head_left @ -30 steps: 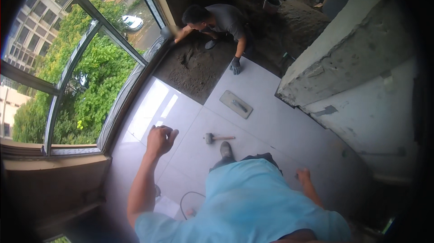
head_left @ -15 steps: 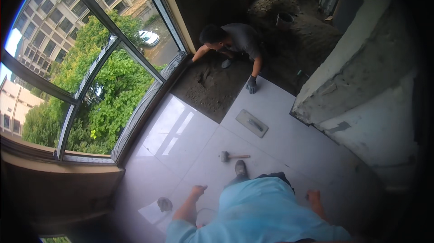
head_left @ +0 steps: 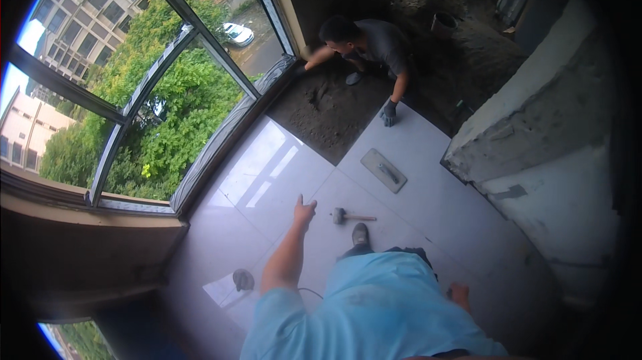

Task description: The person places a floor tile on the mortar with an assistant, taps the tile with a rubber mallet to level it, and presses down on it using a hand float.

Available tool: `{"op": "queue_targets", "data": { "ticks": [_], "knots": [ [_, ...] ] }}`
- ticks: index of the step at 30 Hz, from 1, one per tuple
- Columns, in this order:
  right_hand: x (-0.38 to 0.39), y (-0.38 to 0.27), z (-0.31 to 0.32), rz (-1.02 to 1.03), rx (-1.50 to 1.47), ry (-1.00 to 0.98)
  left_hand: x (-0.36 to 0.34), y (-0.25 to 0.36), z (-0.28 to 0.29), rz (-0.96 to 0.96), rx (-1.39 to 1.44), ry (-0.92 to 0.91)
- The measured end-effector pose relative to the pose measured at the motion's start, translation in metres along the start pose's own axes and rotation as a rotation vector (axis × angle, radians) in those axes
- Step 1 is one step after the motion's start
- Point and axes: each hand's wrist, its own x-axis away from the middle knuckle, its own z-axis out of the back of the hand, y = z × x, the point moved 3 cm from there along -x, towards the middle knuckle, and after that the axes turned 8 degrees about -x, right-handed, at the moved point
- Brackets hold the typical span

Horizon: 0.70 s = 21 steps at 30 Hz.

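My left arm reaches forward over the pale floor tiles (head_left: 281, 176). My left hand (head_left: 305, 210) is empty, one finger stretched out toward the far tiles and another to the side. Low beside my body, my right hand (head_left: 458, 292) is partly covered by my blue shirt; its fingers look curled, and I see nothing in them. A mallet (head_left: 361, 217) with a dark head and wooden handle lies on the tiles, to the right of my left hand and just beyond my shoe (head_left: 360, 233). Farther off lies a flat rectangular trowel (head_left: 384, 170) with a grip on top.
A co-worker (head_left: 381, 45) crouches on dark loose mortar (head_left: 328, 116), one gloved hand (head_left: 388, 112) on a tile edge. A bucket (head_left: 443, 24) stands behind. Windows (head_left: 184, 32) line the left, a rough wall (head_left: 515, 119) the right. A dark round object (head_left: 243, 280) sits near-left.
My left hand has moved up and forward from beside my body, its arm now extended. The whole view has shifted slightly. The mallet and trowel stay where they lay.
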Motion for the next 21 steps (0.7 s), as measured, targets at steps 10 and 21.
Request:
{"op": "queue_targets", "data": {
  "ticks": [10, 21],
  "knots": [
    [-0.002, 0.024, 0.029, 0.015, -0.070, 0.116, -0.046, 0.033, 0.071, -0.080, -0.101, 0.145],
    [0.005, 0.034, 0.017, -0.032, 0.102, 0.022, 0.046, -0.146, -0.048, 0.117, -0.469, -0.321]
  ]
}}
